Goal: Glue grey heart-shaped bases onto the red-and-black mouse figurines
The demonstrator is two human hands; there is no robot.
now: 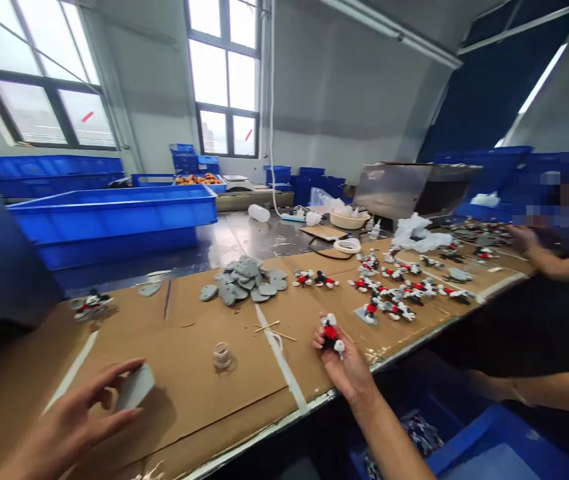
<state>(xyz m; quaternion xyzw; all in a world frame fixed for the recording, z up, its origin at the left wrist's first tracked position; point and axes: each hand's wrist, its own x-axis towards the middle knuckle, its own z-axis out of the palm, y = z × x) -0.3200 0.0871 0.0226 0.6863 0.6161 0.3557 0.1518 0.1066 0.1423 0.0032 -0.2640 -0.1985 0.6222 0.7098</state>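
Between the thumb and fingers of my left hand (81,413) is a flat grey base plate (137,387), tilted up off the cardboard. My right hand (347,367) holds a small black, red and white figurine (331,333) above the table's front edge. A small clear glass jar (223,357) stands on the cardboard between my hands. Behind it lies a heap of grey base plates (247,279). Cotton swabs (274,329) lie crossed near the white tape. Many more figurines (394,287) are spread to the right of my right hand.
Blue crates (119,217) stand at the back left. A lone figurine (91,303) lies at the far left. A beige bowl (349,219) and a metal box (409,190) are behind. Another person's arm (559,260) reaches in from the right, above a blue bin (504,440).
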